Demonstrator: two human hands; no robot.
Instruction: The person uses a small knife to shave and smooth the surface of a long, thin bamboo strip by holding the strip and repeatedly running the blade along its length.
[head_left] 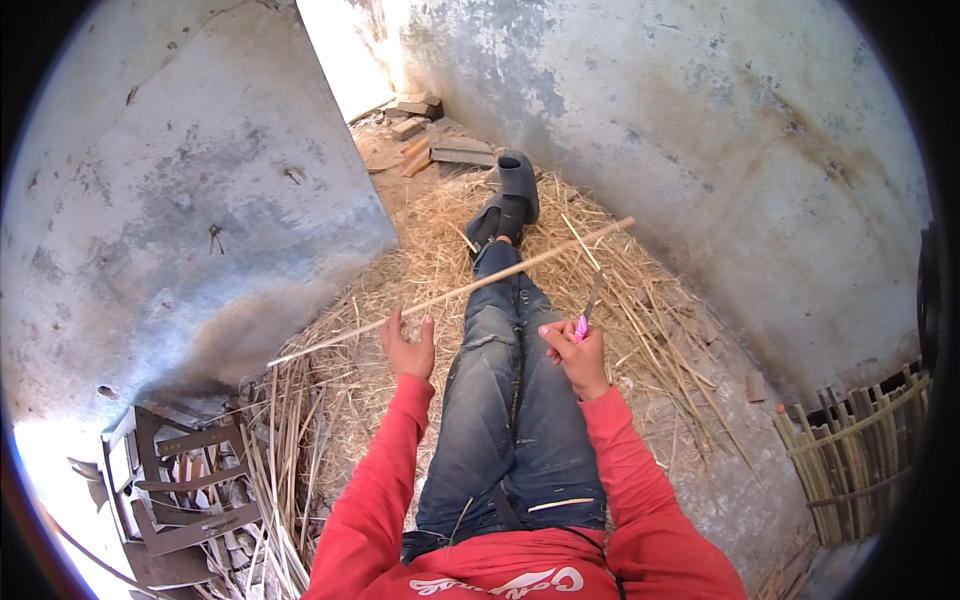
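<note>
A long, thin, pale cane strip [470,287] slants across my outstretched legs, its far end up to the right and its thin end down to the left over the straw. Beside its lower part is my left hand [407,352], with fingers and thumb spread apart; the fingertips come close to the strip, and whether they touch it I cannot tell. Above my right thigh, my right hand [577,355] is closed around the pink handle of a small knife [582,326]. The knife's narrow blade points up and away, below the strip's far half.
Loose straw and shavings [430,235] cover the floor around my legs. Long split strips [285,470] lie at the left, beside a broken frame [190,480]. More strips [660,340] lie right. A slatted cane piece [850,460] stands far right; bricks [415,115] lie beyond my feet.
</note>
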